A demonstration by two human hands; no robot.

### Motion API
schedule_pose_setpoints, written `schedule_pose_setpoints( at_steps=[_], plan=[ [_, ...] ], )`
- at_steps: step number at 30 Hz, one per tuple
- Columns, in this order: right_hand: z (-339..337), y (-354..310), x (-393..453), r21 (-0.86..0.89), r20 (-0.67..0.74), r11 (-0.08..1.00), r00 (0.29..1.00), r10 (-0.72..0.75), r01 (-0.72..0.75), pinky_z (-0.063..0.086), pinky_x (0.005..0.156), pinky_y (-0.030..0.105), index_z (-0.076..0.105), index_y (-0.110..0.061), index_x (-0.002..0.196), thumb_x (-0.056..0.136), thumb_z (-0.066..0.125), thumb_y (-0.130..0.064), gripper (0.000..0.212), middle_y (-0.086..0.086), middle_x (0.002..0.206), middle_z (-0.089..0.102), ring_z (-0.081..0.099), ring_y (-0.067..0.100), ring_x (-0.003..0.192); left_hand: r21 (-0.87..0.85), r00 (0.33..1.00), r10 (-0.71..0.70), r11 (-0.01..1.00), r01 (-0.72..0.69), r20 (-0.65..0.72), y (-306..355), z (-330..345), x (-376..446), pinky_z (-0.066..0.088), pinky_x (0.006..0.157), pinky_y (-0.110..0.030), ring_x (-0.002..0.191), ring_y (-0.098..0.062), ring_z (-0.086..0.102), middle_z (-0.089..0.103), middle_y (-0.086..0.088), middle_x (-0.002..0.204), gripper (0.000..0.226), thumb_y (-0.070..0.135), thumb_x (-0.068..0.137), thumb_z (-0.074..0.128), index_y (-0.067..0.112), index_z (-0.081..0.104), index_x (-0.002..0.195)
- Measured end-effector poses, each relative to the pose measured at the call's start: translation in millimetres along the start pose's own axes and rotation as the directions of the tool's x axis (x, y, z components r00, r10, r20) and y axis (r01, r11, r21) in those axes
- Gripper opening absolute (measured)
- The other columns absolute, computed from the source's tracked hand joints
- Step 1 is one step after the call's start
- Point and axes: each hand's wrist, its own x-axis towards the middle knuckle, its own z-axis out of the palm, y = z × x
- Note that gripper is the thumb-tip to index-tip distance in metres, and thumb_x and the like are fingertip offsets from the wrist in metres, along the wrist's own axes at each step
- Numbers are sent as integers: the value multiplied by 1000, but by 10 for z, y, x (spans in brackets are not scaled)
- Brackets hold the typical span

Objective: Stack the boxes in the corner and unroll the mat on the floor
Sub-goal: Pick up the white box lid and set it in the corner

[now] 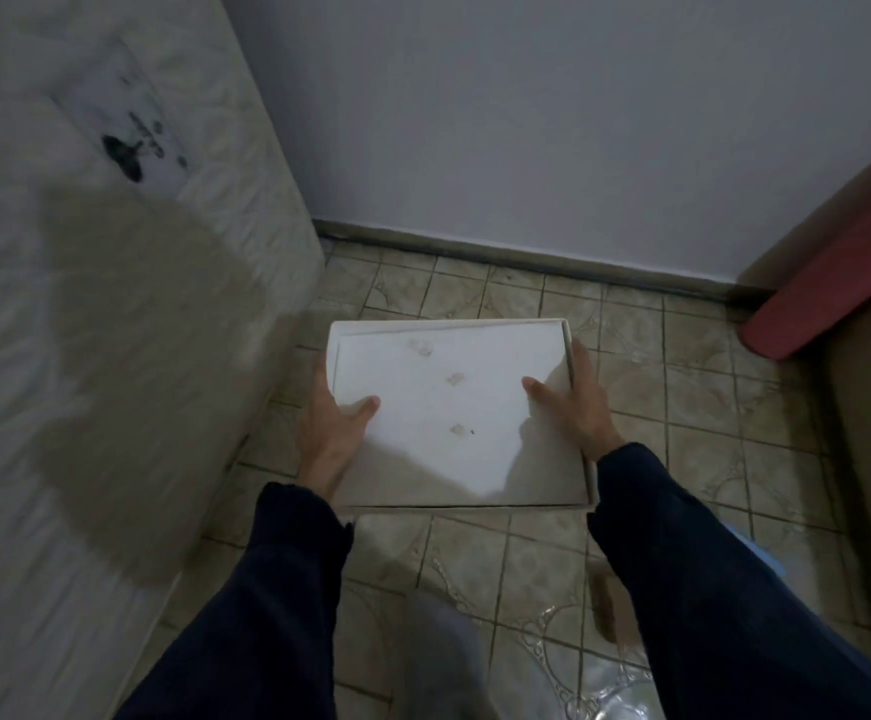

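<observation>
white box (454, 407) at frame centre, held above the tiled floor (683, 407) | left hand (332, 423) grips its left edge, thumb on top | right hand (576, 402) grips its right edge, thumb on top | wall (527, 122) behind, at top

Premises appear domestic: a room in a home. Floor (527, 563) is laid with worn, beige patterned tiles, meeting a plain painted wall (527, 122) at a dark skirting board (527, 254). A quilted, stained mattress (111, 304) stands at left; a brown upholstered piece with red padded edge (833, 283) at right.
</observation>
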Motion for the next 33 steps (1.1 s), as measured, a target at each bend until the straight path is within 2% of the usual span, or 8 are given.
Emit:
schedule_pose_setpoints(
  at_steps=[3,7,9,13,18,22,26,33],
  plan=[
    [220,-467,385,17,16,1000,1000,-7,7,54,82,56,32,-21,136,78,71,-28,70,13,124,54,59,36,104,-24,1000,14,1000,-14,-2,366,-310,449,40,102,-39,125,-31,48,46,-8,141,84,21,83,69,23,17,149],
    [521,-852,1052,52,7,998,1000,-18,17,55,78,59,34,-28,132,65,71,-43,78,12,123,56,60,37,103,19,999,33,999,-33,-6,769,-599,1111,42,99,-38,123,-34,50,48,-12,140,83,20,86,65,26,13,150],
    [651,-1061,1381,55,11,998,1000,-12,12,55,77,59,34,-28,132,68,73,-41,76,13,121,56,61,38,101,60,999,34,998,-33,-19,903,-675,1481,45,92,-36,115,-34,55,54,-12,133,82,24,86,65,29,13,149],
    [852,-1380,2070,59,-2,998,1000,-7,7,55,82,54,31,-21,139,79,72,-22,72,8,119,55,60,35,102,103,998,53,993,-50,-28,1176,-696,2222,46,93,-38,112,-36,56,56,-12,130,81,30,84,66,31,15,148],
    [1077,-1693,3008,42,-10,999,1000,-4,4,53,87,54,33,-15,138,79,73,-20,71,14,129,52,58,35,108,130,998,55,990,-51,-26,1535,-602,3155,46,92,-39,114,-36,56,53,-13,133,83,29,85,66,29,12,149],
    [1312,-1879,3722,31,-13,999,1000,18,-17,52,87,57,32,-21,136,72,74,-30,78,12,129,52,57,36,108,140,1000,20,990,-17,-21,1735,-541,3949,45,96,-43,115,-37,56,52,-13,135,85,34,83,67,28,13,149],
    [1628,-1973,4426,43,-21,997,998,67,-66,50,93,52,26,-18,142,79,73,-22,78,13,133,50,55,34,113,147,1000,-17,989,20,-21,1823,-480,4717,48,95,-43,112,-37,57,54,-13,132,83,36,81,68,28,18,147],
    [2286,-1871,5573,-8,-62,988,986,156,-157,49,92,53,37,-10,132,78,73,-32,69,13,121,55,56,36,109,180,999,-38,983,38,-2,1726,-286,6078,47,95,-42,113,-37,56,55,-15,131,81,36,81,69,26,22,146]
  ],
)
